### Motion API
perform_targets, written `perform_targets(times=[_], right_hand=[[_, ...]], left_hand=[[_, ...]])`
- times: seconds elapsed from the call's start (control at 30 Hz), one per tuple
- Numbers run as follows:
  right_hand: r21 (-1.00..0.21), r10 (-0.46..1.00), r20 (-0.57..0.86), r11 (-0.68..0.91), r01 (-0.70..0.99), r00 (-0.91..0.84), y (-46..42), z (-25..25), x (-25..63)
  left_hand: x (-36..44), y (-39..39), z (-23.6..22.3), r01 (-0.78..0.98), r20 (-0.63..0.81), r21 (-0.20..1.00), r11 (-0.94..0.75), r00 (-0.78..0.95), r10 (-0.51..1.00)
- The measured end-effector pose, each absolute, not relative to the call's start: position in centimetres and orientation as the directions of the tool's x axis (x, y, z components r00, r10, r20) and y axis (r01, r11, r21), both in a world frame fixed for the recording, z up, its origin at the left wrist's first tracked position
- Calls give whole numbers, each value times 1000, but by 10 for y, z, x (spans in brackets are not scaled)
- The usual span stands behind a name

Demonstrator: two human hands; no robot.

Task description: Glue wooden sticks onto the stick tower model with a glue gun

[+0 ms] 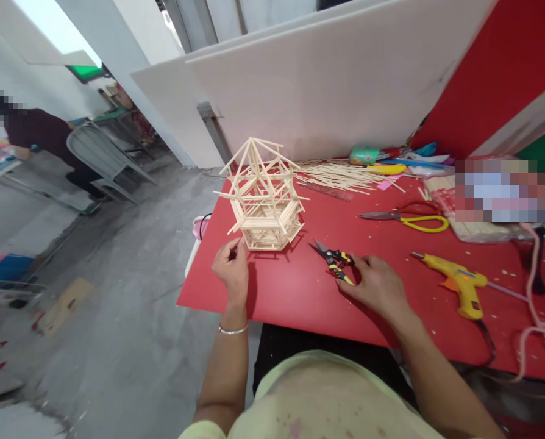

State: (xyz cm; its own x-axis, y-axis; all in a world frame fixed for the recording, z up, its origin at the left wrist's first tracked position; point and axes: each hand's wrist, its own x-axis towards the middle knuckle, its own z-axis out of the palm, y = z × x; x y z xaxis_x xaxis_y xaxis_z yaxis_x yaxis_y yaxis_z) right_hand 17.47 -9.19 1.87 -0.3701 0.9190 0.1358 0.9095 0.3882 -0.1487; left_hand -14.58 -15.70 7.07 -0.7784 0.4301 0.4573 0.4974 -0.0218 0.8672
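Resting on the red table (300, 305), our right hand (377, 283) lies half curled over the handles of the snips (333, 259), fingertips touching, not yet closed round them. Their long axis runs up-left toward the stick house (266, 198) at frame centre. Our left hand (231, 268), loosely curled and holding nothing, sits nearer, just below the house's lower-left corner.

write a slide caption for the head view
Left hand beside stick house model, right hand on snips, red table.
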Motion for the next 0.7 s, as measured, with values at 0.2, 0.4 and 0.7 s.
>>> perform_targets(times=[0.2,0.4,0.7], right_hand=[[-512,915,38,364,778,-402,-105,37,167],[-760,820,115,436,482,-560,-120,95,107],[-665,790,156,527,528,-593,-115,119,54]], left_hand=[[-146,-160,70,432,383,902,8,-808,448],[-147,-159,65,435,379,900,15,-800,465],[-149,-158,58,475,401,879,33,-777,485]])
